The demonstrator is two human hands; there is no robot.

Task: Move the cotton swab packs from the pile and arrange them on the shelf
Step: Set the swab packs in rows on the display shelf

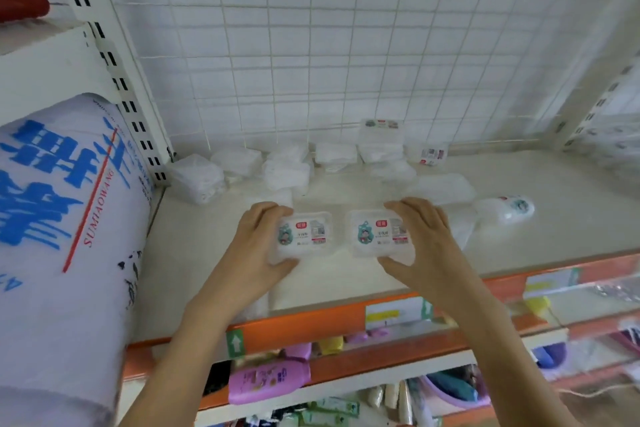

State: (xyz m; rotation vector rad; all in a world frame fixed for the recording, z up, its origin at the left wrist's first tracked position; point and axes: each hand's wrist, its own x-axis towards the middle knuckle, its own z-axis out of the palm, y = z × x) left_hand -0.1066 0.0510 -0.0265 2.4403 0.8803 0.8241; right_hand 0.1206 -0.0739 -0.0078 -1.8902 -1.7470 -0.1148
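the wire-grid back panel (346, 45) rises behind a cream shelf (450, 274) with an orange front edge (311, 317); to the left stands a big white sack with blue lettering (59, 218), just beside the slotted upright (117, 80); below, a lower shelf shows a pink bottle (268, 380) and blurred goods; along the back of the shelf lies the pile of cotton swab packs (287, 170), loose and untidy, some stacked near the grid, one labelled pack tipped on its side at the right (507, 208);

nearer the front, two packs sit side by side, labels up, a small gap between them; the left hand (256, 246) grips the left pack (304, 236), fingers curled over its far edge and thumb under its near corner; the right hand (420, 243) grips the right pack (375, 234) the same way, fingers over the far edge, thumb at the near edge; whether the packs rest on the shelf or hang just above it i cannot tell;

the packs look like small clear plastic boxes; i judge them very light, fairly stiff at the rims yet thin-walled, so a hard squeeze could buckle a lid or pop it open; the smooth plastic is probably a little slippery; the best hold seems across the short sides at the rim, thumb opposite fingers, with light pressure; set square, they should line up edge to edge without toppling.
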